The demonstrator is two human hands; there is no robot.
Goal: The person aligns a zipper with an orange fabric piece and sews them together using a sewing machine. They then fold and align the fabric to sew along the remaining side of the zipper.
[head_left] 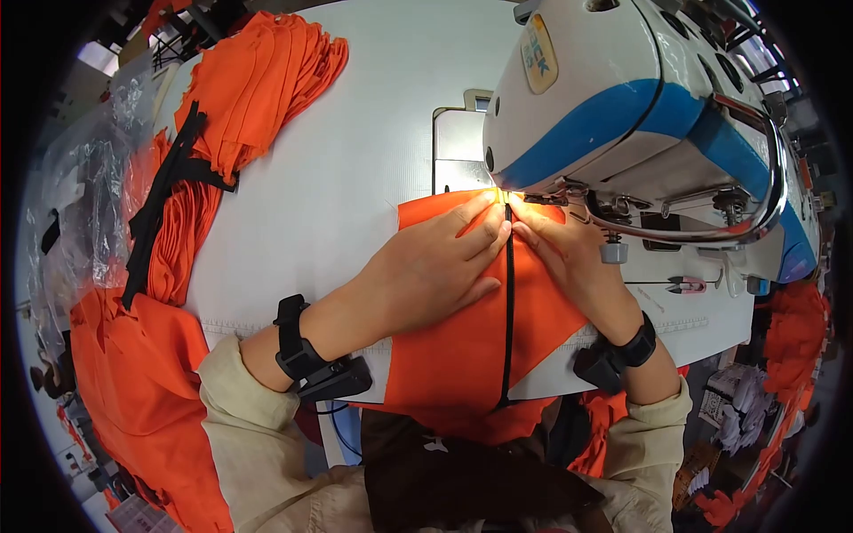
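An orange fabric piece lies under the head of a white and blue sewing machine, its lower end hanging over the table's front edge. Down its middle runs a black strip. My left hand rests on the fabric left of the strip, thumb and fingers lying on the cloth, fingertips close to the lit needle area. On the right side, my right hand presses the fabric, its fingertips against the strip just below the needle area. The needle itself is too small to make out.
Stacked orange pieces lie at the back left, with black strips over them. More orange cloth hangs at the left edge beside clear plastic. Small pink-handled snips lie right of my right hand, below the machine's curved metal bar.
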